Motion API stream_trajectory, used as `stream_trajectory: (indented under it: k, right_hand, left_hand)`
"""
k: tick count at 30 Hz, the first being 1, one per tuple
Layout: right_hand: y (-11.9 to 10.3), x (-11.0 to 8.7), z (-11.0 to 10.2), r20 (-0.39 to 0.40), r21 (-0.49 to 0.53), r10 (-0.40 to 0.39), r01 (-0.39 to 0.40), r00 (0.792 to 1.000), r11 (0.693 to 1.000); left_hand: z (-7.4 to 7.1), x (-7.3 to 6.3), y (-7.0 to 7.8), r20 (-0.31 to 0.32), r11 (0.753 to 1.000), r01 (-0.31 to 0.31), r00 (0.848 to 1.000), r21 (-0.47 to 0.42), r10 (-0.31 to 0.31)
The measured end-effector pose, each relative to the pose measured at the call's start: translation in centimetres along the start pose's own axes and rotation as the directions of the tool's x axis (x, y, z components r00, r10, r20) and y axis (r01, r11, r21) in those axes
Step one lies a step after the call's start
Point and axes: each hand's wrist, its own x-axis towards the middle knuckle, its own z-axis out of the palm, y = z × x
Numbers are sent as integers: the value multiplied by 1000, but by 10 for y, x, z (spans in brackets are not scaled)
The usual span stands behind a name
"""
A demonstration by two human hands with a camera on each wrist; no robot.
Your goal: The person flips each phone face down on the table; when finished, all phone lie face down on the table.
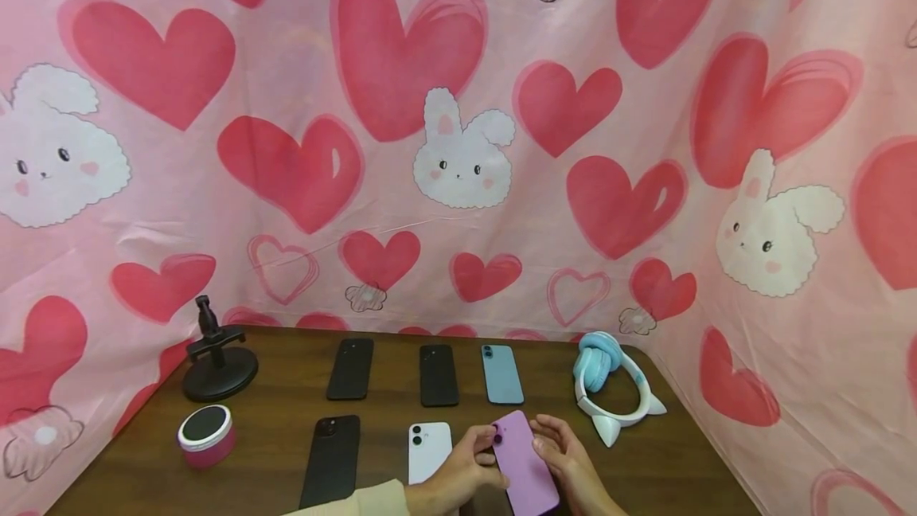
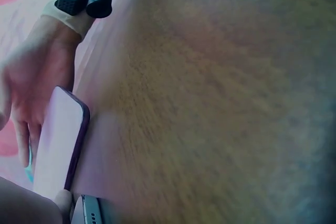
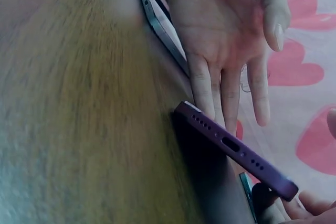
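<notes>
In the head view a purple phone (image 1: 525, 464), back up with its camera lenses at the top left, is held between both hands near the front of the table. My left hand (image 1: 458, 472) grips its left edge, with a fingertip beside the lenses. Along the opposite edge my right hand (image 1: 573, 464) holds it with bent fingers. The right wrist view shows the phone's port end (image 3: 236, 153) tilted, its left corner low near the wood. A white phone (image 1: 428, 448) lies beside my left hand, partly covered by it. A light blue phone (image 1: 503, 374) lies beyond.
Black phones (image 1: 349, 369) (image 1: 438, 375) (image 1: 330, 460) lie on the brown table (image 1: 272, 420). A black stand (image 1: 220, 365) and a round pink speaker (image 1: 206, 436) stand at the left. Blue-and-white cat-ear headphones (image 1: 616, 385) sit at the right. Patterned pink cloth (image 1: 401, 213) surrounds the table.
</notes>
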Motion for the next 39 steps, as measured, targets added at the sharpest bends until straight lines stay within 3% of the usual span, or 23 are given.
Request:
stream_trajectory:
  k: [13, 26, 39]
  right_hand:
    - [1, 3, 8, -108, -159, -7, -10, 994, 987]
    - [1, 2, 10, -144, -312, 55, -98, 988, 945]
    - [5, 4, 12, -131, -310, 48, -87, 990, 947]
  left_hand:
    - [1, 5, 7, -26, 1000, 8, 1000, 7, -7]
    - [0, 6, 9, -24, 995, 47, 999, 90, -45]
    - [-1, 6, 10, -15, 989, 61, 998, 135, -60]
